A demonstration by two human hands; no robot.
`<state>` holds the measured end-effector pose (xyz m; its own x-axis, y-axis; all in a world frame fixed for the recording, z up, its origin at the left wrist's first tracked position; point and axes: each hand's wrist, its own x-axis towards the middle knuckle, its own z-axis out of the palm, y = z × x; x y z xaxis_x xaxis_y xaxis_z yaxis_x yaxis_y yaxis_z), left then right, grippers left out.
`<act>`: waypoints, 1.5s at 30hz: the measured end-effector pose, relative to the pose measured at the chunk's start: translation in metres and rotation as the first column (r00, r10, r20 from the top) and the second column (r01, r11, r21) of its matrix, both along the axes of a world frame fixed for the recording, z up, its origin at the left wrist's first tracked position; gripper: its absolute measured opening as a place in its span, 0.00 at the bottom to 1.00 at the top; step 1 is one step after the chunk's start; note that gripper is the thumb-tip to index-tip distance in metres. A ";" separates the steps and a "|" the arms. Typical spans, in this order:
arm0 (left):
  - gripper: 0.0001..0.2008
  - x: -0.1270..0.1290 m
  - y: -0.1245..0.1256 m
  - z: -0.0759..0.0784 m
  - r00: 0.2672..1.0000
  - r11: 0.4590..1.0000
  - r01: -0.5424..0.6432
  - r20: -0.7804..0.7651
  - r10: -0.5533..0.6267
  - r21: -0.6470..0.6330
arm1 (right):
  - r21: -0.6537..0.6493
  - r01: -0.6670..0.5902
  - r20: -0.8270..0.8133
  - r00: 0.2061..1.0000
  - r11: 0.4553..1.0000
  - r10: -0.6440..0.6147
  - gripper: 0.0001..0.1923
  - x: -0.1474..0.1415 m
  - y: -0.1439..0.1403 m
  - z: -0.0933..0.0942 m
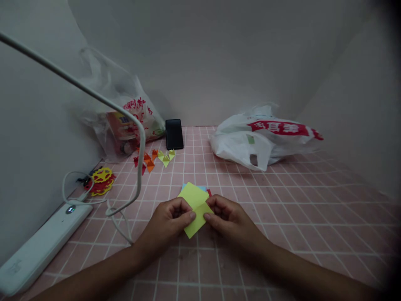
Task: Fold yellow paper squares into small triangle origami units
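Yellow paper (pixel 193 225) is pinched between both my hands, just above the pink tabletop. My left hand (pixel 171 219) grips its left edge between thumb and bent forefinger. On the opposite edge, my right hand (pixel 230 217) pinches it the same way. Behind lies another yellow area (pixel 191 194); whether it is part of the held paper or a separate sheet, I cannot tell. Light blue paper (pixel 203 188) peeks out under it, and a bit of red (pixel 209 192) shows by my right forefinger.
Small folded paper shapes in orange (pixel 149 163) and yellow (pixel 166 158) lie near a black phone (pixel 174 134). White plastic bags stand at left (pixel 144 113) and right (pixel 241 146). A white cable (pixel 140 167) loops above a white power bank (pixel 44 246), near yellow and red cutouts (pixel 102 175).
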<state>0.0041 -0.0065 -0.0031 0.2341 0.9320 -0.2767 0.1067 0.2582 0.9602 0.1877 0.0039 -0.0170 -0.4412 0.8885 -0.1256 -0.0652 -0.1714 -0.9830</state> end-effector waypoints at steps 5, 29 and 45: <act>0.12 -0.001 0.000 -0.001 0.995 0.995 0.095 -0.004 -0.095 0.009 | -0.051 -0.009 0.033 0.999 0.999 0.011 0.08 -0.001 -0.002 0.000; 0.13 0.002 -0.002 -0.006 0.951 0.956 0.020 0.301 0.073 -0.293 | 0.014 0.066 -0.038 0.997 0.998 -0.065 0.09 0.005 -0.004 -0.010; 0.11 -0.002 -0.001 -0.004 0.989 0.995 0.081 0.132 -0.073 -0.050 | -0.087 0.010 -0.095 0.995 0.996 -0.018 0.08 0.002 -0.001 0.000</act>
<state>0.0018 -0.0074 -0.0069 0.3418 0.8940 -0.2895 0.0036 0.3069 0.9517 0.1898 0.0033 -0.0167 -0.4428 0.8822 -0.1603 -0.1613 -0.2542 -0.9536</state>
